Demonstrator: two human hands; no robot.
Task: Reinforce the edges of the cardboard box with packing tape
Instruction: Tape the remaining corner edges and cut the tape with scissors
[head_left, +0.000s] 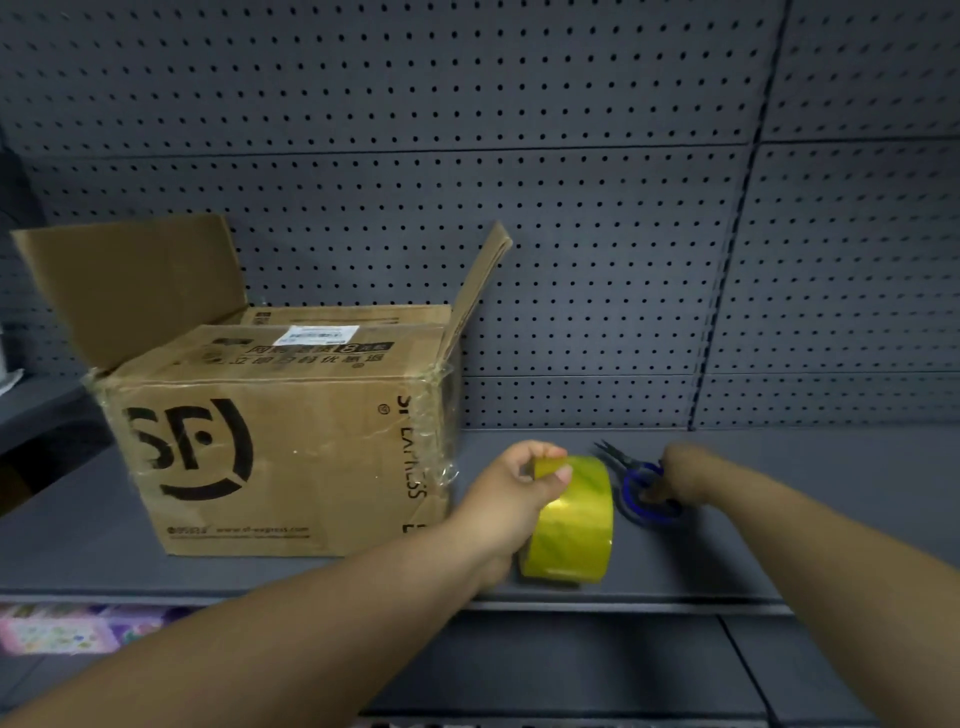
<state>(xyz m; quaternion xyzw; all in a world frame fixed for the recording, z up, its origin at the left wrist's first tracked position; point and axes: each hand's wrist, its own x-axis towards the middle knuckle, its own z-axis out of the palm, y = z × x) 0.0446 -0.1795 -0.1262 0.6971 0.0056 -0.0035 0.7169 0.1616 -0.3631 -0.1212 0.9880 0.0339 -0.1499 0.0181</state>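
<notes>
A brown cardboard box (270, 447) with black printed logos stands on the dark shelf (779, 530), left of centre. Two of its top flaps stand up, and clear tape wrinkles along its right front corner. Just right of the box, my left hand (511, 499) grips a yellow roll of packing tape (571, 525) standing on edge on the shelf. Further right, my right hand (680, 475) rests on the blue handles of a pair of scissors (641, 493) lying flat, blades pointing back left.
A grey pegboard wall (571, 182) rises behind the shelf. The shelf's front edge (623, 605) runs just below the tape roll. Colourful packages (57, 629) sit on a lower level at bottom left.
</notes>
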